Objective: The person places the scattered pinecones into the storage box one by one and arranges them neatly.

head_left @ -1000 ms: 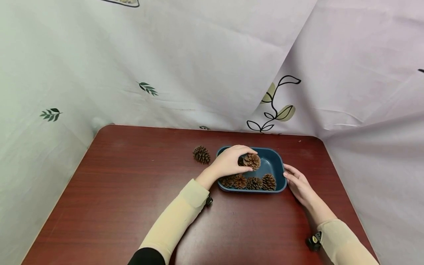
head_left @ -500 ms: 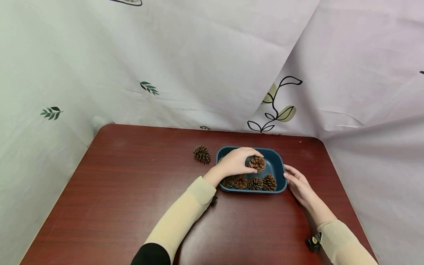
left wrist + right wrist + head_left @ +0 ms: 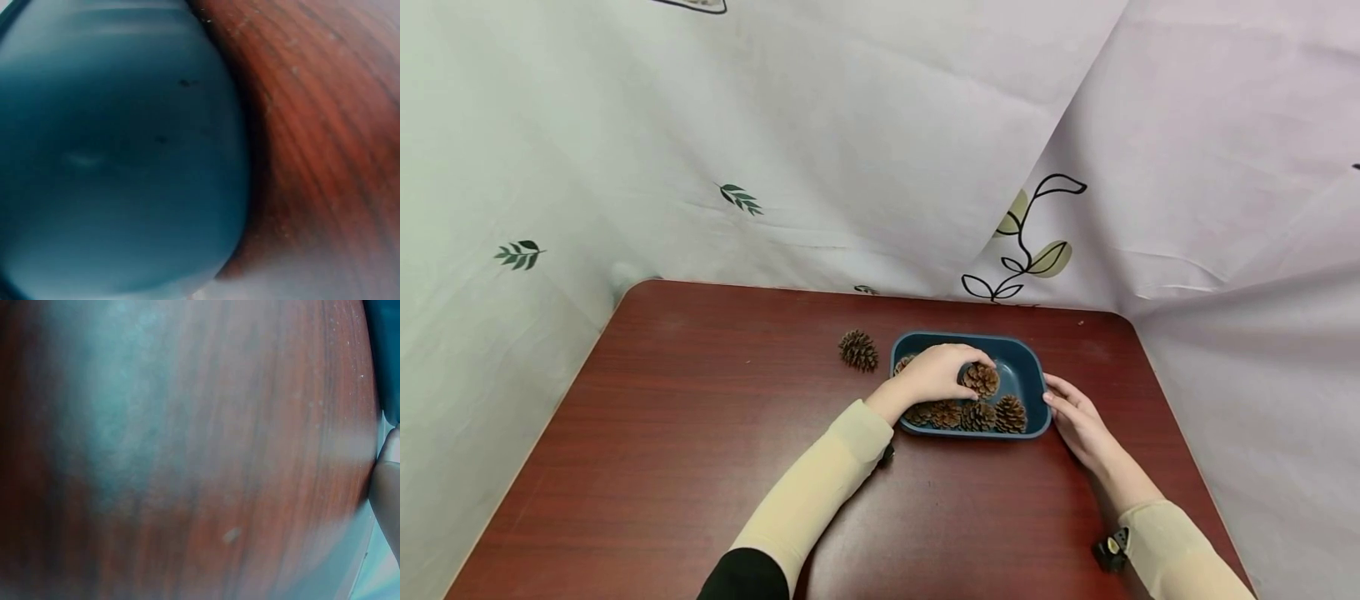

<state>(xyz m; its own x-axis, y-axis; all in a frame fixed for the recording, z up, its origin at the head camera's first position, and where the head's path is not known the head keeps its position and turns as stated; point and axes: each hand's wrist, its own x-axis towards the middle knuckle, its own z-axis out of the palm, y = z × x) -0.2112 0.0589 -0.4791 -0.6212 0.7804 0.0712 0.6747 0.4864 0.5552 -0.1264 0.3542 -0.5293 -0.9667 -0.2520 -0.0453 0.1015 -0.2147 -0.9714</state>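
Observation:
My left hand (image 3: 934,372) reaches into a blue rectangular tub (image 3: 1033,425), its thumb and fingers around a brown pine cone (image 3: 982,380). Along the tub's near side several more pine cones (image 3: 977,416) lie in a row. Another pine cone (image 3: 902,364) shows partly behind the left hand at the tub's left end. With its fingers against the tub's right outer wall, my right hand (image 3: 1078,423) steadies that end. The tub's outer wall (image 3: 125,150) fills much of the left wrist view. In the right wrist view a thumb (image 3: 389,481) shows at the tub's edge.
One loose pine cone (image 3: 858,351) lies on the dark red wooden table (image 3: 685,417), left of the tub. A white patterned curtain (image 3: 850,150) hangs behind the table's far edge.
My left hand has moved right and then lower into the tub with the pine cone between its fingers. The right hand has stayed at the tub's right end.

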